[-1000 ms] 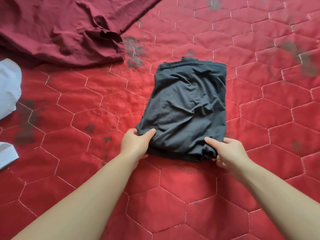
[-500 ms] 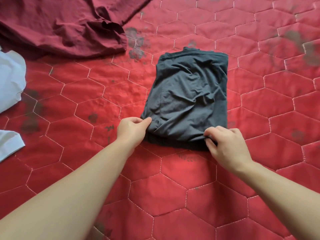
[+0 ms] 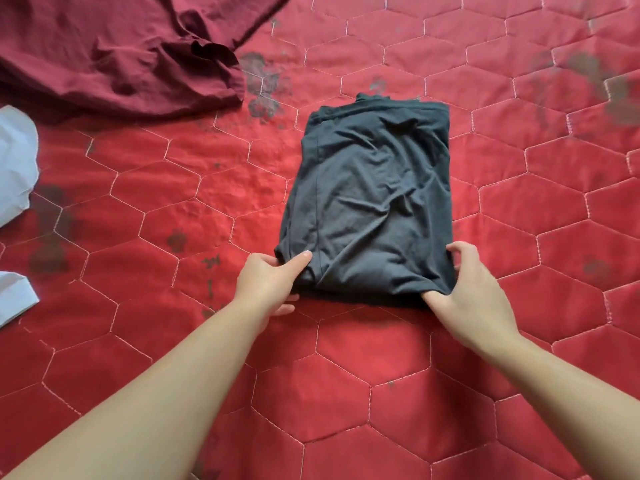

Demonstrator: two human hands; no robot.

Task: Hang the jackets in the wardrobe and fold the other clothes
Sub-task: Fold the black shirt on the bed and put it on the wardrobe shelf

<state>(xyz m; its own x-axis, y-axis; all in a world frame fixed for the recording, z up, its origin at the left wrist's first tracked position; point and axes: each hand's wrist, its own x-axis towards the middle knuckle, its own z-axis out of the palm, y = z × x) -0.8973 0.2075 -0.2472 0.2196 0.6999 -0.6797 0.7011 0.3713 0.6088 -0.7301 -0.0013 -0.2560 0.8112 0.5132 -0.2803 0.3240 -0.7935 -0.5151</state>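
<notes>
A dark grey garment [image 3: 372, 199] lies folded into a rectangle on the red quilted bedspread [image 3: 173, 209]. My left hand [image 3: 268, 284] grips its near left corner, thumb on top and fingers tucked beneath. My right hand [image 3: 472, 289] holds the near right corner, thumb under the bottom edge and fingers curled round the side. A crumpled maroon garment [image 3: 114, 53] lies unfolded at the far left.
White cloth [image 3: 15, 168] shows at the left edge, with another white piece [image 3: 14, 296] below it. Dark stains mark the quilt near the maroon garment and at the far right.
My right hand has shifted from the bottom edge to the near right corner. The left hand keeps its hold on the left corner. The garment lies as before.
</notes>
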